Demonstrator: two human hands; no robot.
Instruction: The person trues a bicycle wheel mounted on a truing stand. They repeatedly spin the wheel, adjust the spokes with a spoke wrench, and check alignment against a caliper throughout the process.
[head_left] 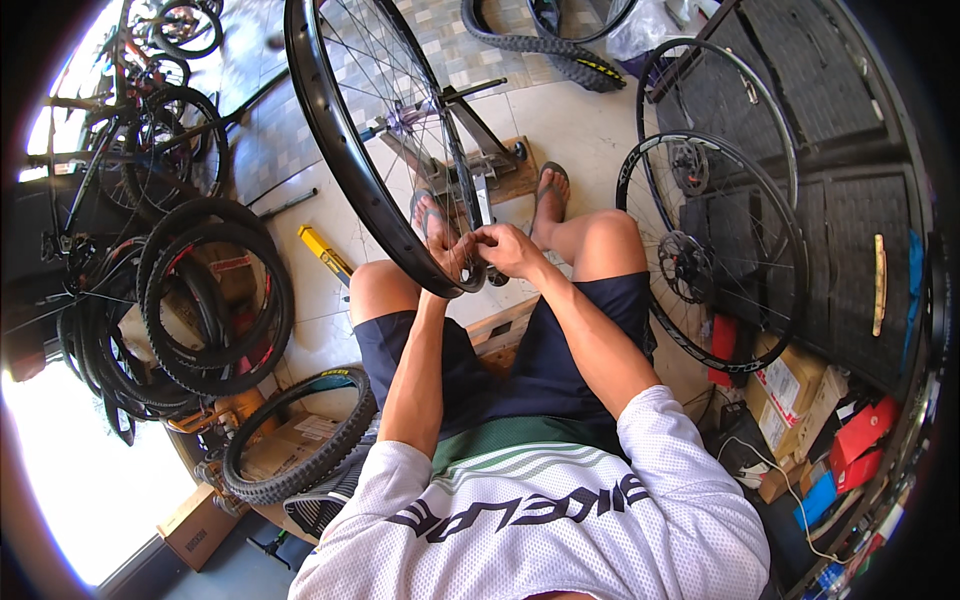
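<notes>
A bicycle wheel with a wide black rim (330, 125) and thin spokes stands upright in a truing stand (482, 132), between my knees. At the rim's near lower end, my left hand (454, 258) is closed among the spokes, partly hidden by the rim. My right hand (508, 249) comes in from the right, its thumb and fingers pinched together close to the left fingertips. Whatever is between the fingers of either hand is too small or covered to name. The stand's base rests on a wooden board (518, 180) by my feet.
Several tyres (215, 300) hang at the left, near parked bicycles (165, 140). A yellow tool or package (322, 250) lies on the floor. Two spoked wheels (712, 250) lean on black cabinets (800, 230) at the right. Cardboard boxes (790, 395) and a loose tyre (300, 435) flank me.
</notes>
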